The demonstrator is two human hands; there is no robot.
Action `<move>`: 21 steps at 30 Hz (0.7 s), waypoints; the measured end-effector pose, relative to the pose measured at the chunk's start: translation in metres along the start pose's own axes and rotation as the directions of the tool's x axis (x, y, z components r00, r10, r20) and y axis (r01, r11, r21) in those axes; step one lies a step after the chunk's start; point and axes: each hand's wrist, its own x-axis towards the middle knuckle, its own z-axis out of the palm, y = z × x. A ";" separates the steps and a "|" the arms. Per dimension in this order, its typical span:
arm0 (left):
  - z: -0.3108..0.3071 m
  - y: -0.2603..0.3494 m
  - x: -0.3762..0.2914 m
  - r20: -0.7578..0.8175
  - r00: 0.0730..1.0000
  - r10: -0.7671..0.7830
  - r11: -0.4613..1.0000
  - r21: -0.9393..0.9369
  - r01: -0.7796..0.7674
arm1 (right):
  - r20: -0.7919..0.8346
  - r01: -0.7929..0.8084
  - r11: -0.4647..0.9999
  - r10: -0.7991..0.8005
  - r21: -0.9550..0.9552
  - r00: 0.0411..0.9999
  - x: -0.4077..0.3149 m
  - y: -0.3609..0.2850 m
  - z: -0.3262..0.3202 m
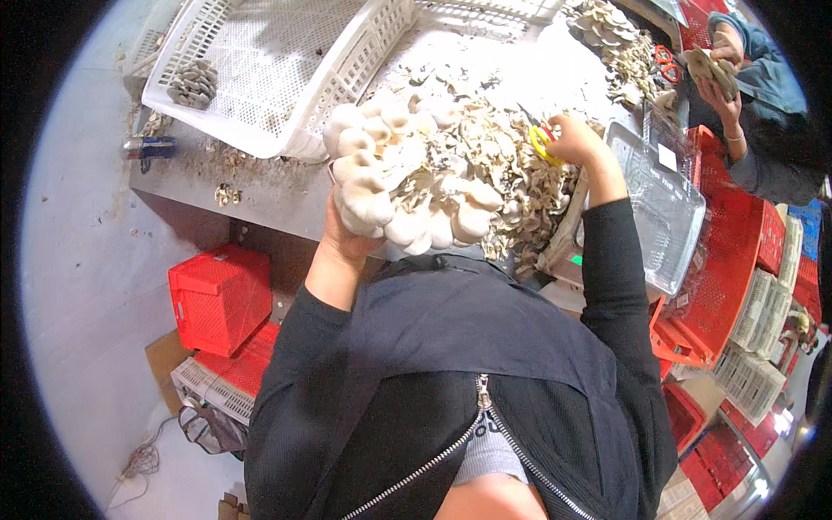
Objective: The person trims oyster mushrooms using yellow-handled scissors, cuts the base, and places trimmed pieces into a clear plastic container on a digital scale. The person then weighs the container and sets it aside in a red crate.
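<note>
A large cluster of pale oyster mushrooms (364, 188) rests in my left hand (348, 237), whose fingers are partly hidden under the caps. My right hand (575, 140) grips yellow-and-red-handled scissors (541, 144), their blades pointing up and left over a heap of mushroom trimmings (513, 156). The heap lies on the table to the right of the cluster. Beyond my left hand stands a white perforated plastic crate (305, 123) with one small clump of grey mushrooms (193, 84) in its left corner.
Clear plastic containers (669, 221) sit right of my right forearm, beside a red crate (741, 260). At upper right a co-worker's hands (725, 84) hold mushrooms; red-handled scissors (666, 64) lie nearby. A blue-and-silver can (151, 147) is at the table's left edge. Red crates (221, 299) stand below left.
</note>
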 end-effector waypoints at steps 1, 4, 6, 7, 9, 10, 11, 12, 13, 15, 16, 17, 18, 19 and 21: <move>0.003 0.000 0.003 0.022 1.000 -0.016 1.000 -0.016 0.017 | 0.004 -0.001 1.000 0.001 0.002 1.000 -0.011 -0.004 -0.001; 0.013 -0.003 0.011 0.040 0.999 0.013 0.997 0.075 -0.016 | -0.072 0.006 0.999 -0.003 0.037 0.997 -0.053 -0.017 0.006; 0.021 -0.005 0.014 0.054 0.997 0.046 0.983 0.173 -0.055 | 0.019 -0.013 0.989 0.011 0.144 1.000 -0.078 -0.026 0.010; 0.025 -0.005 0.016 0.070 0.995 0.074 0.966 0.242 -0.089 | 0.006 -0.001 0.980 0.000 0.197 1.000 -0.090 -0.031 0.013; 0.034 -0.005 0.021 0.122 0.980 0.155 0.885 0.423 -0.193 | 0.123 -0.078 0.931 0.036 0.356 0.992 -0.112 -0.040 0.018; 0.038 -0.005 0.025 0.173 0.964 0.200 0.799 0.540 -0.263 | 0.031 0.005 0.889 -0.022 0.459 0.999 -0.121 -0.046 0.022; 0.041 -0.005 0.029 0.231 0.942 0.245 0.683 0.648 -0.337 | -0.065 0.093 0.833 -0.069 0.546 0.995 -0.129 -0.052 0.025; 0.044 -0.004 0.033 0.303 0.912 0.277 0.531 0.742 -0.408 | -0.113 0.117 0.762 -0.057 0.637 0.992 -0.135 -0.056 0.026; 0.046 -0.004 0.037 0.383 0.876 0.294 0.350 0.809 -0.471 | -0.075 0.054 0.532 0.019 0.845 0.997 -0.141 -0.060 0.026; 0.047 -0.004 0.043 0.524 0.796 0.303 0.099 0.814 -0.573 | -0.017 -0.005 0.359 0.059 0.933 0.998 -0.150 -0.062 0.020; 0.047 -0.005 0.046 0.551 0.762 0.341 -0.012 0.813 -0.582 | -0.031 0.021 0.298 0.030 0.954 0.999 -0.154 -0.061 0.016; 0.046 -0.008 0.048 0.504 0.815 0.286 -0.021 0.854 -0.520 | -0.010 -0.016 0.404 0.063 0.915 0.998 -0.158 -0.061 0.011; 0.045 -0.011 0.049 0.552 0.791 0.262 -0.075 0.829 -0.554 | -0.074 0.046 0.326 0.074 0.944 0.994 -0.159 -0.064 0.009; 0.043 -0.016 0.048 0.397 0.905 0.153 0.318 0.847 -0.426 | -0.149 0.122 0.251 0.092 0.960 0.985 -0.161 -0.069 0.007; 0.038 -0.025 0.049 -0.051 0.978 -0.201 0.980 -0.010 0.201 | -0.194 0.163 0.373 0.047 0.913 0.980 -0.158 -0.074 0.004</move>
